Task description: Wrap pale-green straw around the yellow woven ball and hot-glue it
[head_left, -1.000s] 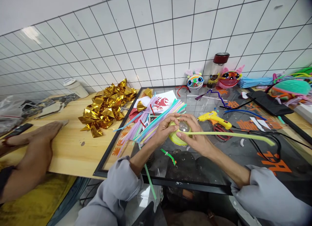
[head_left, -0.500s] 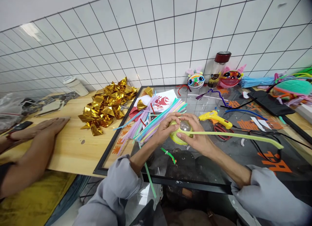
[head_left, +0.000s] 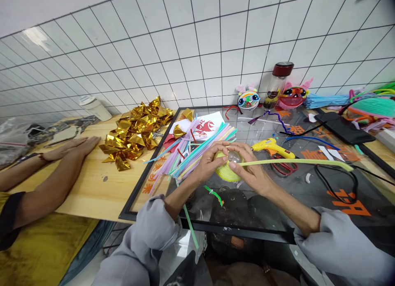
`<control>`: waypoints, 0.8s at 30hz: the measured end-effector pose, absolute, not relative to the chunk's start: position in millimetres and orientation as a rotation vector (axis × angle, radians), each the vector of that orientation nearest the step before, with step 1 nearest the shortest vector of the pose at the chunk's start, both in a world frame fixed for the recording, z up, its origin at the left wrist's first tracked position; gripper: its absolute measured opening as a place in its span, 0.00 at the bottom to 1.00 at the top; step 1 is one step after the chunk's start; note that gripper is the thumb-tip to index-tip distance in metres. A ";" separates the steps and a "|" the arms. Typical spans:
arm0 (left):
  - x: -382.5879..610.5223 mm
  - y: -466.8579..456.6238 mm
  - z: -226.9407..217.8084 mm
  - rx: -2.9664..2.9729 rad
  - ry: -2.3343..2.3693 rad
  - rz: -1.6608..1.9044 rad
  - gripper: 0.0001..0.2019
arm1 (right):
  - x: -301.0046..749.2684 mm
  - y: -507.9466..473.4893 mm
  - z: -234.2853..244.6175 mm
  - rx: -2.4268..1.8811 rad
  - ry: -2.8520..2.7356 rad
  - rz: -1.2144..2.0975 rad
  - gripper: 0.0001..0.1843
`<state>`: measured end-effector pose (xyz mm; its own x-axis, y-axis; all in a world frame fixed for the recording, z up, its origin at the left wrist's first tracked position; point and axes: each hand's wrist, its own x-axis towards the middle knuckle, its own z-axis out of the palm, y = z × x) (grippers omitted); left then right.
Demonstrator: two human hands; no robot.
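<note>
A: Yellow-green pipe cleaner [head_left: 296, 162] wraps the clear ball [head_left: 230, 166], just left of the glue gun [head_left: 271, 147]?

B: Yes. Left hand [head_left: 210, 164] cups the ball; right hand [head_left: 251, 173] pinches the cleaner against it. Probably light, slippery plastic; hold the fuzzy, bendy wire close to the ball

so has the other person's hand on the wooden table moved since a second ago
Yes. The co-worker's hand has slid right along the wooden table, closer to the gold foil pile.

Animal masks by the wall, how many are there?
2. One colourful mask stands left of the red-lidded jar; a pink mask stands right of it. More may hide behind the clutter.
</note>
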<state>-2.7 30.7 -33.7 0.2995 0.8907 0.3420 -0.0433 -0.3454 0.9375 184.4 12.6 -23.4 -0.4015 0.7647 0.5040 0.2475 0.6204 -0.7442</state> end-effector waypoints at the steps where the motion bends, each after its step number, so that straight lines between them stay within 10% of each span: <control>1: -2.8 31.0 -34.0 1.605 0.790 1.212 0.09 | 184.9 12.6 -22.9 -0.798 -1.942 0.745 0.19; 24: -4.3 31.4 -33.2 1.686 0.805 1.192 0.13 | 184.1 16.0 -25.2 -0.793 -1.905 0.737 0.16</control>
<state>-4.3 31.4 -33.2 0.3254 0.8722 0.3652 0.0131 -0.3904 0.9206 184.1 16.0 -25.2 -0.3740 0.7715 0.5147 0.2240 0.6137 -0.7571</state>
